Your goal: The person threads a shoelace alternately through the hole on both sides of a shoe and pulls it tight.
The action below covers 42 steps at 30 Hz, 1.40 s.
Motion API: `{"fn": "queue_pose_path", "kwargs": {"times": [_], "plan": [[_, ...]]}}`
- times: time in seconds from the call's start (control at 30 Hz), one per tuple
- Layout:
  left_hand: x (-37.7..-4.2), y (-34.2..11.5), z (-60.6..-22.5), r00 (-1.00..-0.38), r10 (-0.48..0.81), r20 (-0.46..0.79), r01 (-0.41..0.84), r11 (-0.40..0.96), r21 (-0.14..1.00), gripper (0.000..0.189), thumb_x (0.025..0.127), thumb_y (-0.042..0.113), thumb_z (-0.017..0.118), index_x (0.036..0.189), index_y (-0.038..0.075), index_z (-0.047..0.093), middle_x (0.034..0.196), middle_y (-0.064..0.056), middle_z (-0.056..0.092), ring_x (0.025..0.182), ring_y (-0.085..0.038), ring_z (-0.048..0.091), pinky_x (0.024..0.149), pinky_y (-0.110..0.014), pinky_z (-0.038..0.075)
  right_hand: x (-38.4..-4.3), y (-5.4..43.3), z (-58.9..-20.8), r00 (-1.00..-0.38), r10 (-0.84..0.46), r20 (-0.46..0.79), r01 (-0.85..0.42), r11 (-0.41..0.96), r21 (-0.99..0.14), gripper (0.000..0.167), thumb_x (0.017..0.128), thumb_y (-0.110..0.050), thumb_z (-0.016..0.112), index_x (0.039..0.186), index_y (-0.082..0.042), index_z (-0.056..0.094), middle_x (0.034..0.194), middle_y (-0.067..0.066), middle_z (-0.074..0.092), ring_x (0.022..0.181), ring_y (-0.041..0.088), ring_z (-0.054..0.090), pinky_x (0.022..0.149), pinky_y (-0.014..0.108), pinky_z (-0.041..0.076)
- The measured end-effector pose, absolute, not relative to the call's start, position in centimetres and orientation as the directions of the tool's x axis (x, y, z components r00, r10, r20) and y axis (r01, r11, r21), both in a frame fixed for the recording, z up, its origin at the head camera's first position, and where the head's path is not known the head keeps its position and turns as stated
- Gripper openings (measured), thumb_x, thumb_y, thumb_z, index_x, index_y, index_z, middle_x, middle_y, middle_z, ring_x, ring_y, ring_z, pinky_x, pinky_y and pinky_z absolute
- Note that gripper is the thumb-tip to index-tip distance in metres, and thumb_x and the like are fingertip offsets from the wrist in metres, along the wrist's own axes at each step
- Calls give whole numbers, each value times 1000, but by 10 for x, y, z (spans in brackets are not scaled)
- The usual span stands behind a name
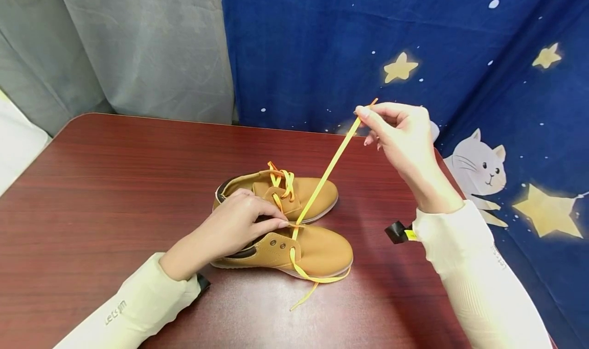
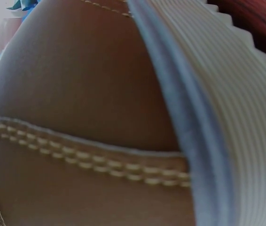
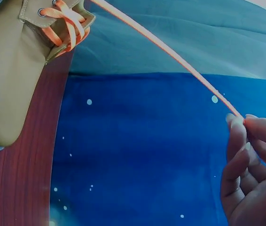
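A person's right hand (image 1: 400,134) pinches a yellow shoelace (image 1: 329,167) near its tip, drawn taut and slanting up from the nearer tan lace-up shoe (image 1: 324,252) on a reddish-brown wooden table (image 1: 138,185). The left hand (image 1: 239,218) pinches that shoe's upper beside the lacing; its fingers cover much of the opening, and exactly which flap they grip cannot be told. The lace's loose end trails past the toe onto the tabletop. Just behind stands a matching laced shoe (image 1: 317,191), partly hidden by the left hand and the nearer shoe. The left wrist view shows only blurred, cropped stitching (image 2: 90,157) and ribbed sole (image 2: 236,117).
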<state>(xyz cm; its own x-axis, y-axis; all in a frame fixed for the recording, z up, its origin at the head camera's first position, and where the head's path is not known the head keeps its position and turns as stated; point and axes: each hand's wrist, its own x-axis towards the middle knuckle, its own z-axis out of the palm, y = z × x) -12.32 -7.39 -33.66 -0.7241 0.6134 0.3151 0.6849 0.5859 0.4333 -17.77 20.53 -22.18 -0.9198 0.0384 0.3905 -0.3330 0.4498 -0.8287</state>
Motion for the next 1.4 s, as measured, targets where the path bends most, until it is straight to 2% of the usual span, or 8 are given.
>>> {"fn": "queue_pose_path", "kwargs": {"times": [0.1,0.23,0.43,0.7,0.93,1.07,1.23,1.4], "plan": [[-123,-75,-336,-718,616,324,692,584,424,9,93,32,72,91,29,80,84,21,75,76,0,64,85,-32,44,-174,204,-223,-920,33,391,-347,399,-849,19,88,-26,80,93,-8,78,64,-8,66,49,11,57,51,20,49],[-124,-75,-336,-720,607,335,690,578,436,7,91,32,74,93,28,80,85,20,75,76,0,64,80,-28,47,-167,201,-229,-920,-12,391,-384,216,-898,14,89,-17,78,93,-3,76,60,-1,67,44,12,56,46,20,48],[-123,-74,-334,-729,574,373,679,538,500,18,83,29,84,97,21,79,89,13,73,81,-4,64,74,-23,52,-142,198,-241,-915,-65,397,-402,107,-909,7,93,-7,71,98,-3,75,74,2,77,47,15,64,49,23,53],[-118,-75,-326,-752,544,372,658,587,471,30,72,24,92,91,21,69,84,12,63,78,-1,59,71,-21,50,-112,193,-254,-897,-154,414,-424,30,-905,25,92,7,65,115,1,73,99,6,80,61,20,73,55,27,57],[-116,-76,-321,-753,587,299,654,613,443,29,76,21,87,75,25,58,70,18,57,67,2,54,62,-19,44,-102,198,-270,-869,-272,414,-400,-108,-910,40,95,14,47,126,1,68,114,9,77,74,19,76,59,29,58],[-116,-77,-320,-768,582,267,635,640,433,29,77,26,87,73,26,58,66,21,56,63,4,52,60,-19,42,-99,203,-280,-887,-273,372,-368,-67,-927,36,101,7,44,124,-3,70,112,5,77,75,18,76,60,29,58],[-115,-78,-319,-773,587,241,626,644,440,29,78,30,86,74,26,58,63,21,56,61,6,49,59,-20,42,-94,206,-286,-921,-230,315,-342,86,-936,27,95,3,63,121,3,70,105,1,79,71,17,76,60,30,59],[-114,-81,-316,-782,585,214,610,650,453,20,82,28,83,72,27,66,62,22,59,59,7,49,58,-19,42,-90,204,-285,-937,-221,270,-304,135,-943,26,91,4,69,116,0,73,99,-1,80,76,14,76,67,29,61]]}}
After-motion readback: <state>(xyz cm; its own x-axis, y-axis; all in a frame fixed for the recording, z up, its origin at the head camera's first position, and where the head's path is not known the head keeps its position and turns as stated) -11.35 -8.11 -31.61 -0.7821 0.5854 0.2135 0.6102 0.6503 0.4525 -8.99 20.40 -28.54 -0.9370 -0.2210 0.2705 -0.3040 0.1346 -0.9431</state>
